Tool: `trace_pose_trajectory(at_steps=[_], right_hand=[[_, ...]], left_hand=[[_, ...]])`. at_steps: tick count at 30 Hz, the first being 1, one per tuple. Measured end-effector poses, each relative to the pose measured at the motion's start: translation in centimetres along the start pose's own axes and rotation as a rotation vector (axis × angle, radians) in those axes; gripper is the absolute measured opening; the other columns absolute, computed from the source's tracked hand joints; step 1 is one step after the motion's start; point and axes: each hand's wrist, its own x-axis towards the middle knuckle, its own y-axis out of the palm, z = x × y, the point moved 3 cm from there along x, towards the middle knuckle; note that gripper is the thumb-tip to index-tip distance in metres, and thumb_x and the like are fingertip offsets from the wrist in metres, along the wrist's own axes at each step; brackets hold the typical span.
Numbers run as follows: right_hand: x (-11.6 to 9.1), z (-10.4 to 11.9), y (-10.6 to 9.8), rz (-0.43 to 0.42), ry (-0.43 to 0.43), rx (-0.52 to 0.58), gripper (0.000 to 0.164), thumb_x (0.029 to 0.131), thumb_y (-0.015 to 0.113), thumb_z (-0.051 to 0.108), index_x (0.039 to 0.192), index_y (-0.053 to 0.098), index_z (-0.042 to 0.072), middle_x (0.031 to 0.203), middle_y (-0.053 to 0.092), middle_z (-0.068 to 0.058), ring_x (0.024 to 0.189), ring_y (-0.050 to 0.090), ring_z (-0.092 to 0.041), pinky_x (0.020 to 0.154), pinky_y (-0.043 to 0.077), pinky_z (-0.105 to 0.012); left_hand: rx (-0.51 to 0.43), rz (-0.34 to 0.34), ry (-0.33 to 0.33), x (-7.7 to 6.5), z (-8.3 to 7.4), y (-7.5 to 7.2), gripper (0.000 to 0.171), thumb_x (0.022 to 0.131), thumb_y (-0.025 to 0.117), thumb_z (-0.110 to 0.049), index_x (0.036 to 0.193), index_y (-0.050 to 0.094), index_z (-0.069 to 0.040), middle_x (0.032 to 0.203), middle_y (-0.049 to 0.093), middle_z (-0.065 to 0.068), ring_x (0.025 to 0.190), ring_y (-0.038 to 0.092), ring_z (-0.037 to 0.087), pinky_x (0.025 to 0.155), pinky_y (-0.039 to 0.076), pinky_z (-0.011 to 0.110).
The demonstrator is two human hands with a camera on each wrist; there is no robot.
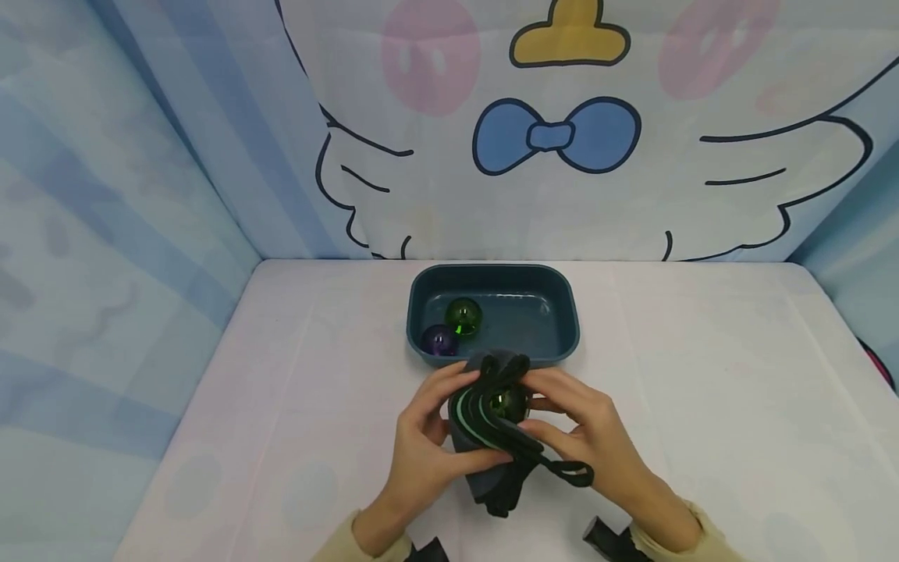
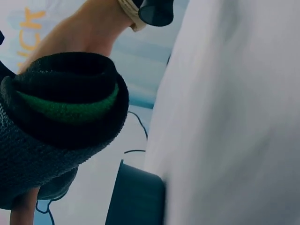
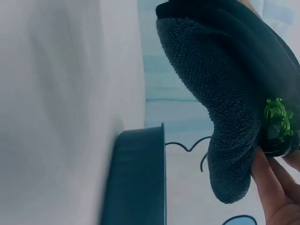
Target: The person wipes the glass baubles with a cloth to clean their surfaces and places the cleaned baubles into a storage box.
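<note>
A folded dark grey towel-like cloth [image 1: 485,478] with a black border, green stripes and a dangling loop is held just off the table. My left hand [image 1: 430,441] grips it from the left, thumb across its front. From the right, my right hand [image 1: 590,433] holds a shiny green ball [image 1: 507,403] between fingers and thumb, against the cloth. The right wrist view shows fingers under that ball [image 3: 279,124], beside the bent cloth [image 3: 206,70]. In the left wrist view the rolled cloth [image 2: 65,126] hides most of the left fingers.
Just beyond the hands stands a dark teal basin [image 1: 492,270] on the white-covered table [image 1: 337,375]. Inside its left part lie a green ball [image 1: 463,316] and a purple ball [image 1: 440,340]. A printed curtain [image 1: 548,211] hangs behind the table.
</note>
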Motion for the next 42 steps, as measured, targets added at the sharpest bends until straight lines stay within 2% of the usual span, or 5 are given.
trace_pose_trajectory(at_steps=[7,18,28,36,42], right_hand=[[0.03,0.05,0.07,-0.056,0.019,-0.024,0.050,0.076,0.081,-0.004,0.123,0.067,0.002,0.122,0.067,-0.011,0.114,0.063,-0.007,0.088,0.057,-0.021],[0.52,0.63,-0.42,0.084,-0.301,-0.076,0.035,0.100,0.059,0.022,0.129,0.064,0.004,0.136,0.057,-0.012,0.129,0.050,-0.019,0.109,0.043,-0.022],[0.18,-0.02,-0.18,0.002,0.029,0.041,0.051,0.077,0.079,-0.006,0.126,0.064,0.001,0.122,0.066,-0.009,0.114,0.062,-0.008,0.086,0.059,-0.024],[0.02,0.13,-0.40,0.035,-0.015,-0.015,0.056,0.075,0.082,-0.004,0.128,0.064,0.005,0.130,0.062,-0.010,0.123,0.057,-0.010,0.097,0.053,-0.022],[-0.14,0.20,-0.65,0.092,-0.062,-0.052,0.043,0.091,0.071,0.023,0.131,0.064,0.010,0.137,0.057,-0.008,0.129,0.052,-0.011,0.105,0.045,-0.018]], left_hand=[[-0.066,-0.061,-0.087,0.08,0.16,-0.08,0.070,0.064,0.086,0.011,0.129,0.059,0.003,0.139,0.050,0.012,0.130,0.051,0.023,0.102,0.050,0.038],[-0.034,-0.043,-0.008,0.06,0.20,-0.15,0.067,0.068,0.086,0.008,0.128,0.059,0.003,0.137,0.051,0.015,0.127,0.053,0.024,0.097,0.053,0.039],[0.028,-0.029,0.027,-0.13,0.01,0.07,0.070,0.066,0.084,0.013,0.129,0.058,0.000,0.138,0.049,0.017,0.128,0.052,0.025,0.096,0.054,0.039],[-0.024,-0.050,-0.032,-0.30,0.18,-0.05,0.069,0.064,0.083,0.016,0.127,0.057,0.002,0.139,0.048,0.016,0.129,0.052,0.026,0.097,0.053,0.038],[-0.050,-0.043,-0.001,-0.20,0.41,-0.26,0.068,0.067,0.082,0.015,0.129,0.054,0.005,0.139,0.049,0.017,0.125,0.055,0.027,0.099,0.052,0.038]])
